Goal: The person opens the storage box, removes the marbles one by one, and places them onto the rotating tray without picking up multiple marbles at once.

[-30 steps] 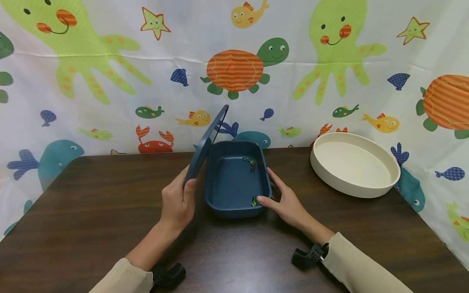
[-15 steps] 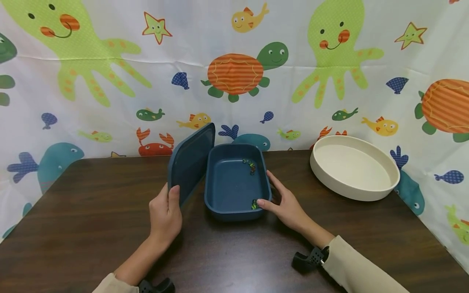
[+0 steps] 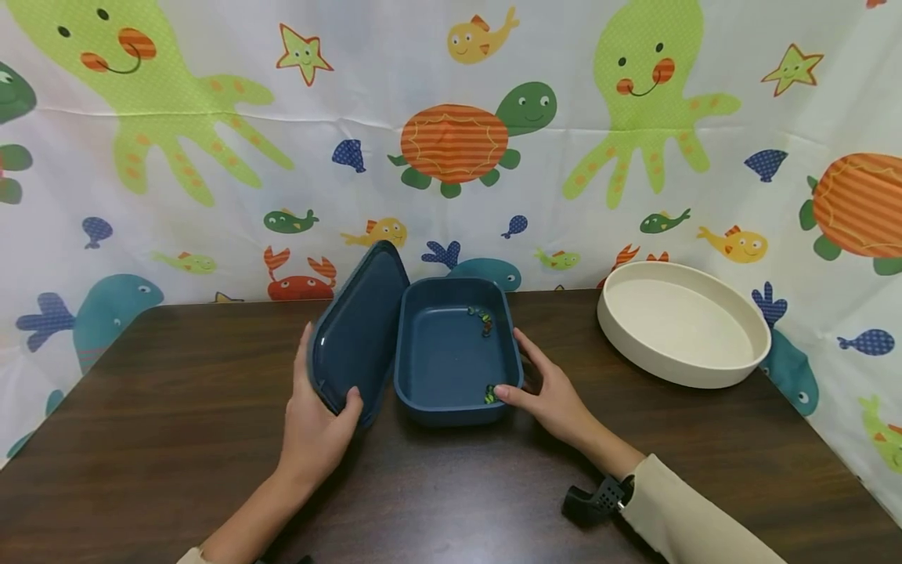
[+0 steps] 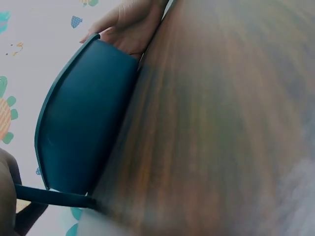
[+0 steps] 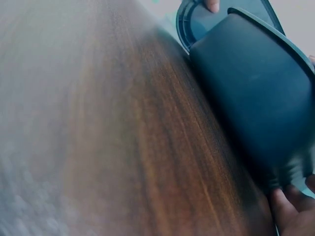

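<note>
A dark blue rectangular box [image 3: 454, 345] stands on the table, its top uncovered. Small shiny green and brown pieces, perhaps marbles [image 3: 481, 317], lie inside along its right side and by the front right corner. My right hand [image 3: 550, 395] grips the box's right wall, thumb over the rim and fingers outside; those fingers show low in the right wrist view. Just left of the box, my left hand [image 3: 313, 427] holds the matching blue lid [image 3: 362, 329] tilted on edge, underside towards the box. The thumb lies on the lid's underside, with the other fingers mostly behind it.
A round cream tray [image 3: 683, 317] stands at the back right of the dark wooden table [image 3: 176, 407]. Behind the table hangs a white curtain [image 3: 232, 47] printed with sea animals. A black strap device [image 3: 595, 501] sits on my right wrist.
My left hand has swung the lid left and down, away from above the box's left edge, turning its underside into view. My right hand and the box have stayed in place.
</note>
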The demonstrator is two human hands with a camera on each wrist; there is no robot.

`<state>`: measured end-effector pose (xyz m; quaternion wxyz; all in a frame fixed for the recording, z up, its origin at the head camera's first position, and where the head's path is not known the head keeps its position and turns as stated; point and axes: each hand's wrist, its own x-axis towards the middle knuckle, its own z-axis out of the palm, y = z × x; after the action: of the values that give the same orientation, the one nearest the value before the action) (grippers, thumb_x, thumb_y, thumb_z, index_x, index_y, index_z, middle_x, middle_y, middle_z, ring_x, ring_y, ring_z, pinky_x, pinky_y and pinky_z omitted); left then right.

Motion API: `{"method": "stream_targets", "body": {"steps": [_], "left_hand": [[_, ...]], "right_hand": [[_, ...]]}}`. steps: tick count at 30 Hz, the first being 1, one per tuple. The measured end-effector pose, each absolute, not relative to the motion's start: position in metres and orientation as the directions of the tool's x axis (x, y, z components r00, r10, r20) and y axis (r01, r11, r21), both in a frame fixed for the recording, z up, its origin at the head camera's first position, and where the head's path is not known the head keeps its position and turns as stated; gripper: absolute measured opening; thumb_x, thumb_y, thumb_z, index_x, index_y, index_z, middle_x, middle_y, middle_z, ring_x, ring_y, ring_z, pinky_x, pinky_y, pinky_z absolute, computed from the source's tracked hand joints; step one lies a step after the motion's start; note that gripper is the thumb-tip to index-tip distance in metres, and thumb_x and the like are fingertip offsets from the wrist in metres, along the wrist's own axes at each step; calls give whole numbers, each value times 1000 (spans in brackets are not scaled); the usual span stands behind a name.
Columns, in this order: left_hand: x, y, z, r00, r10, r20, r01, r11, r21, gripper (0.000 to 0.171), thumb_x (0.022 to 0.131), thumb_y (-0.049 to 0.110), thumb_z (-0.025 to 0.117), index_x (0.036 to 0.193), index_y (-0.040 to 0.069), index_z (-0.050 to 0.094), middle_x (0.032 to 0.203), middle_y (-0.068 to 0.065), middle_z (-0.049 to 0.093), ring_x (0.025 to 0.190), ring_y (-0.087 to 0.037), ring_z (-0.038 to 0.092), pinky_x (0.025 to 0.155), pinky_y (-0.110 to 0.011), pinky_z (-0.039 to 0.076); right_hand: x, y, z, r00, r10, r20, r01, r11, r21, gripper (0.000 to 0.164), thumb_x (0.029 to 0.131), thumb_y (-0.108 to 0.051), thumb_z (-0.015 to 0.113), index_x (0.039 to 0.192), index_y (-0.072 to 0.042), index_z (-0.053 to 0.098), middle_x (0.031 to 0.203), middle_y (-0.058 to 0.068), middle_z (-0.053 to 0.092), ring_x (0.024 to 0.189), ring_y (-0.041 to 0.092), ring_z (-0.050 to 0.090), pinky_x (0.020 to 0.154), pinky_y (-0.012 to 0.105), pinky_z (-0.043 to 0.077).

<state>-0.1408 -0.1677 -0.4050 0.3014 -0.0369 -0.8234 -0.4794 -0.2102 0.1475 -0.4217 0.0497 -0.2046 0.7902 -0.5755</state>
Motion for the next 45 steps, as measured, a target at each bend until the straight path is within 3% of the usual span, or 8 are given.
{"method": "stream_targets", "body": {"steps": [4,10,14,19,23,28,31,45], "left_hand": [[-142,-168,-402,-809,-222,544,361,543,759,116,77,-13,71,164,23,2,158,-22,38,136,-34,47,96,0,31],[-144,-173,-394,-768,-251,589,371,575,729,106,79,-10,73,163,21,17,146,-24,50,119,-32,56,88,0,36],[-145,-180,-387,-787,-269,555,336,569,751,99,83,-7,71,162,24,20,138,-22,55,110,-16,57,85,1,40],[-149,-201,-369,-894,-202,400,246,524,815,88,94,8,68,163,21,16,134,-23,56,99,10,56,79,-1,47],[-154,-219,-357,-961,-133,241,125,568,813,83,98,22,66,163,10,14,140,-29,53,108,-12,67,77,-8,50],[-158,-231,-353,-989,-82,120,17,755,656,85,99,34,64,159,-4,18,150,-36,42,126,-50,55,94,-50,55],[-160,-234,-353,-994,-63,85,-2,813,582,89,98,36,65,157,-9,16,151,-39,39,128,-53,51,100,-64,48],[-164,-253,-374,-995,-56,-81,-78,951,298,105,92,65,60,146,-20,32,138,-45,47,124,-58,50,94,-69,47]], "right_hand": [[-211,149,-423,-915,-372,160,-260,239,-935,90,90,-30,76,162,-22,23,166,13,29,147,43,39,109,57,44],[-212,149,-425,-913,-374,162,-261,231,-937,90,90,-30,76,162,-23,23,166,13,29,147,43,39,109,57,44],[-212,148,-424,-911,-381,159,-258,225,-939,90,91,-29,76,162,-22,22,166,13,29,147,43,39,109,57,43],[-212,148,-423,-910,-382,159,-257,220,-941,90,91,-29,76,162,-21,22,166,14,30,147,43,38,110,58,43],[-213,148,-424,-911,-381,161,-258,219,-941,90,90,-28,76,162,-22,22,166,14,30,147,43,39,109,58,43],[-214,148,-425,-911,-379,163,-261,221,-940,89,90,-30,76,162,-23,23,166,13,30,147,42,38,109,58,43],[-214,149,-425,-912,-376,162,-261,227,-938,89,90,-31,76,162,-24,23,166,12,30,148,42,38,109,58,43],[-214,147,-424,-912,-379,161,-263,236,-936,90,90,-32,76,162,-23,23,166,12,30,148,42,38,109,58,43]]}}
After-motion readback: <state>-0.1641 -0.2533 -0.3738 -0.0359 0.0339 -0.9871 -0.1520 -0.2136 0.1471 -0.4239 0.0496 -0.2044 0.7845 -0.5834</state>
